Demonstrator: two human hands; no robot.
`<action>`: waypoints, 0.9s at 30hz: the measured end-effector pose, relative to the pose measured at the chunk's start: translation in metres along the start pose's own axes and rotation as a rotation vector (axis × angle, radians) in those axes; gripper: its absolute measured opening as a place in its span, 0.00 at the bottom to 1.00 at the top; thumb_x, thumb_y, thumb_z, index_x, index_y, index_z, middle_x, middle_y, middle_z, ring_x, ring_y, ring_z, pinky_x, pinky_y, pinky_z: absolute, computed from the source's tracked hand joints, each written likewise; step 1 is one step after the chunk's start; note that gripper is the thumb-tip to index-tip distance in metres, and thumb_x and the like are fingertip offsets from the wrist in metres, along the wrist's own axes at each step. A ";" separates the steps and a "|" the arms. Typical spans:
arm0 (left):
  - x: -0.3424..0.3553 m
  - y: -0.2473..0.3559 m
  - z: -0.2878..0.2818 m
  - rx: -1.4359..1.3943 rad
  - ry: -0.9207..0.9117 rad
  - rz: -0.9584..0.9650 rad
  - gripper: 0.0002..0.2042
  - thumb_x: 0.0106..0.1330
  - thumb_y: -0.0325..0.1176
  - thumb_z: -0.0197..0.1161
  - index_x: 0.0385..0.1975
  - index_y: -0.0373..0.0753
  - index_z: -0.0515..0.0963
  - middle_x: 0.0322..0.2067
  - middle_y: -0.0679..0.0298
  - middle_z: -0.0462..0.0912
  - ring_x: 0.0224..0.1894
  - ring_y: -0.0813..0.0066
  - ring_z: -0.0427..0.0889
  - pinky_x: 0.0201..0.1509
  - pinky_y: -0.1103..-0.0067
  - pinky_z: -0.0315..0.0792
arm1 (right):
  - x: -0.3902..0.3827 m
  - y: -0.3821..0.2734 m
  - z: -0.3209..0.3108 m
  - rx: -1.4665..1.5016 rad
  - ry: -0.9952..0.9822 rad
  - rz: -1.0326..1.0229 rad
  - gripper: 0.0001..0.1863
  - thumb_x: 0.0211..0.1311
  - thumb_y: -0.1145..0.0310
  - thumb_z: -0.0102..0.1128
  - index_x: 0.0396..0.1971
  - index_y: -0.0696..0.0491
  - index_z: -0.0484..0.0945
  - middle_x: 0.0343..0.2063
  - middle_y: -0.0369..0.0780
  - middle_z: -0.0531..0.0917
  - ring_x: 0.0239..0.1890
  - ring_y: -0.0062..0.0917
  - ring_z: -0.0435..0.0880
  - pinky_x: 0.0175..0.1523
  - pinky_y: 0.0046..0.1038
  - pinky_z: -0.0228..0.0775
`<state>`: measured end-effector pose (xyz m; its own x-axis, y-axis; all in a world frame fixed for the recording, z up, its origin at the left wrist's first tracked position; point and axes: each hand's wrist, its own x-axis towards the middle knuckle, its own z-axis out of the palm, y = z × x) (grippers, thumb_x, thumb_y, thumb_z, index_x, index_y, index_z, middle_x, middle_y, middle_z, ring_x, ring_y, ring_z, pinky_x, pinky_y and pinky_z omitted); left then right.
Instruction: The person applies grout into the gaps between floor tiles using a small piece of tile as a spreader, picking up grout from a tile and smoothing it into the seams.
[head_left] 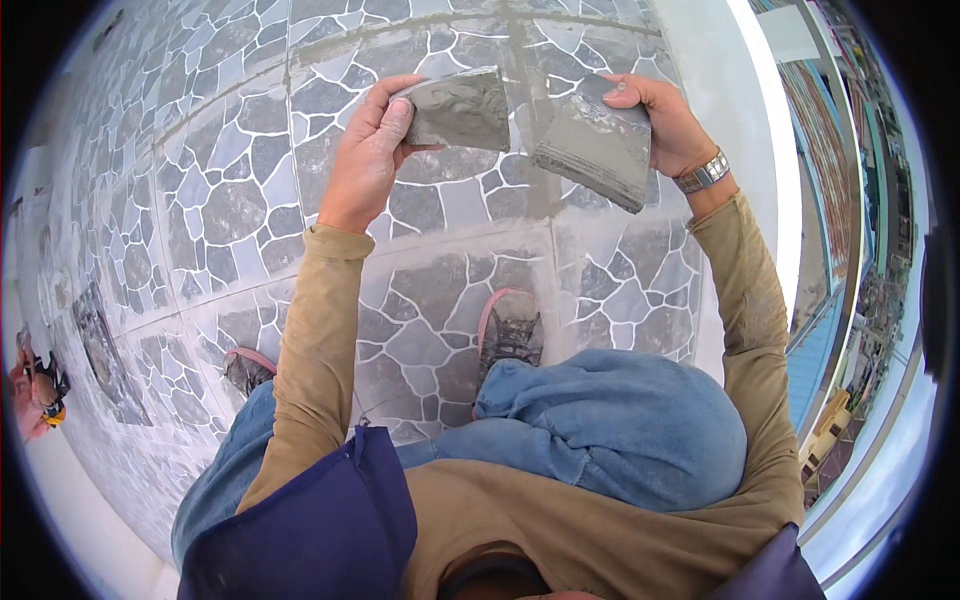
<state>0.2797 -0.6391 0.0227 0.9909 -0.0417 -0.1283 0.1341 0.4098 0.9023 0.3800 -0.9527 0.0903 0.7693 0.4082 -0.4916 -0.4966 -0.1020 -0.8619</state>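
My left hand (368,150) grips a thin, flat grey plate (460,110), its thumb on top; wet grey mortar is heaped over the plate's face. In my right hand (672,125) is a second flat plate (597,150), tilted, smeared with mortar that lies thick and ridged along its lower edge. Both plates are held close together, a small gap apart, above the tiled floor (415,340). Beneath that gap runs a tile joint (543,195) coated in grey mortar. Whether the plates are scrapers or cut pieces of something, I cannot tell.
My shoes (510,330) stand on the stone-patterned tiles, close to my bent knee (640,430). On the right a white ledge (745,190) borders the floor, with rooftops below beyond it. At far left lie a dark patch (105,350) and an unclear orange-and-black thing (45,395).
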 end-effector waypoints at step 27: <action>-0.019 -0.026 0.014 -0.395 0.013 -0.271 0.19 0.81 0.39 0.46 0.59 0.30 0.71 0.52 0.59 0.82 0.49 0.72 0.85 0.45 0.77 0.86 | 0.007 0.010 -0.003 0.135 0.061 -0.341 0.18 0.69 0.63 0.62 0.52 0.56 0.76 0.32 0.36 0.84 0.29 0.18 0.82 0.23 0.26 0.68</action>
<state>0.2570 -0.6617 0.0072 0.9205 -0.1848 -0.3443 0.3690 0.7011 0.6102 0.3815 -0.9536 0.0781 0.9200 0.3433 -0.1893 -0.2535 0.1528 -0.9552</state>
